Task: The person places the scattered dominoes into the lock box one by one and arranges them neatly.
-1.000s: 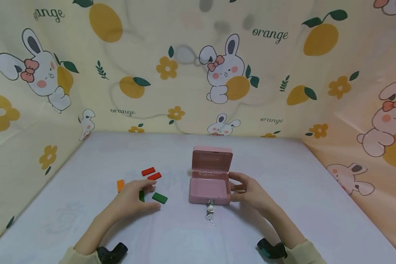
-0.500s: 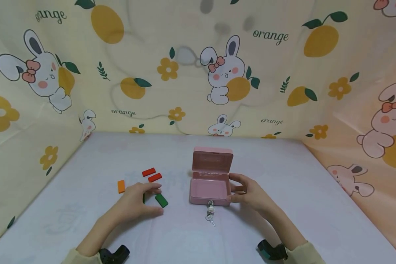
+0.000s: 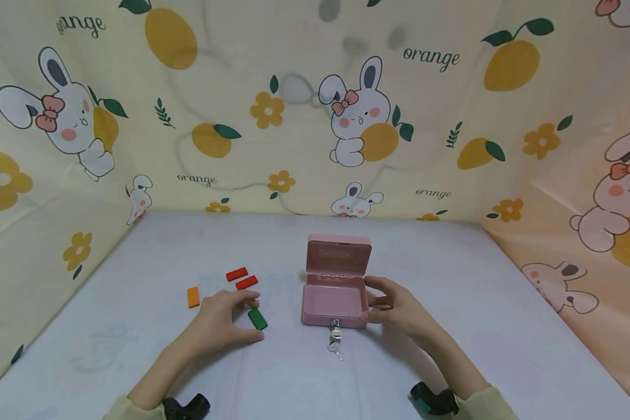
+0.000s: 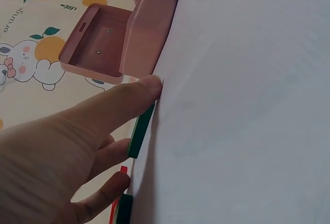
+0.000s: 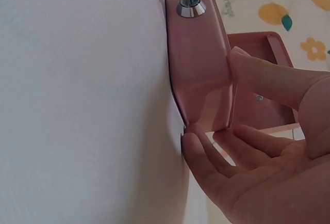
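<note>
My left hand (image 3: pixel 217 321) is low over the table, its thumb and fingers at opposite ends of a small green block (image 3: pixel 258 319). In the left wrist view, a second green block (image 4: pixel 124 209) lies by the lower fingers; the hand hides it from the head view. A pink metal cash box (image 3: pixel 334 300) stands with its lid (image 3: pixel 338 256) raised and nothing inside its tray. My right hand (image 3: pixel 396 303) holds the box's right side, with the thumb (image 5: pixel 245 61) on the upper edge and fingertips at the lower edge in the right wrist view.
Two red blocks (image 3: pixel 237 273) lie beyond the left hand, and an orange block (image 3: pixel 193 297) lies to its left. Keys (image 3: pixel 335 349) hang from the lock (image 3: pixel 336 324) on the box front. A patterned cloth (image 3: pixel 273 128) rises behind the white table (image 3: pixel 294 379).
My left hand has shifted slightly right and closed in around the green block, which has turned and slid a little right. The right hand and box stay in place.
</note>
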A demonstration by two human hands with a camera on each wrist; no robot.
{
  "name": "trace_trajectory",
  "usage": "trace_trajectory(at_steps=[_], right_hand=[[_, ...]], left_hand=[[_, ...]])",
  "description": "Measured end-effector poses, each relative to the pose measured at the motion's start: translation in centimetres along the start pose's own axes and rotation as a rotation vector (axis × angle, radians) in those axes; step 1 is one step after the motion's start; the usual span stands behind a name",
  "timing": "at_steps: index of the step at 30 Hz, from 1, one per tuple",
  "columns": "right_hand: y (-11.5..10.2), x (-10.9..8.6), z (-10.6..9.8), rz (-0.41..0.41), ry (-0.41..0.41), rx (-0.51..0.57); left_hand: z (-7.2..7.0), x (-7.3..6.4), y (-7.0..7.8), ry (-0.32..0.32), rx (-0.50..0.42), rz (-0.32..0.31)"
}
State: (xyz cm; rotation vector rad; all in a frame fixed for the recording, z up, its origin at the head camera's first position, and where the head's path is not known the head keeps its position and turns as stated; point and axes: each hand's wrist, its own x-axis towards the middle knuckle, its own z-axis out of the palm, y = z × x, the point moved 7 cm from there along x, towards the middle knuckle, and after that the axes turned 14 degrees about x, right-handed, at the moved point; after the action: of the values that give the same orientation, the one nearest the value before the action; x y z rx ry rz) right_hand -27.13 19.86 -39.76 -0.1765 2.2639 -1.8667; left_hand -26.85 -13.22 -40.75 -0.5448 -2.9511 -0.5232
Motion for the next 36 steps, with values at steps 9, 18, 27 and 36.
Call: trace_trajectory(at_steps=[9, 18, 27, 36], right_hand=[[-0.06, 0.01, 0.08, 0.001, 0.009, -0.018], [-0.14, 0.05, 0.10, 0.009, 0.012, -0.032], [-0.27, 0.05, 0.00, 0.014, 0.014, -0.042], [0.07, 0.03, 0.19, 0.019, 0.020, -0.035]], left_hand=[[-0.20, -0.01, -0.03, 0.024, -0.007, -0.003], [-0.44, -0.06, -0.07, 0.046, -0.079, 0.020], [-0.47, -0.01, -0.07, 0.044, -0.097, 0.030], [-0.35, -0.22, -0.14, 0.033, -0.109, 0.020]])
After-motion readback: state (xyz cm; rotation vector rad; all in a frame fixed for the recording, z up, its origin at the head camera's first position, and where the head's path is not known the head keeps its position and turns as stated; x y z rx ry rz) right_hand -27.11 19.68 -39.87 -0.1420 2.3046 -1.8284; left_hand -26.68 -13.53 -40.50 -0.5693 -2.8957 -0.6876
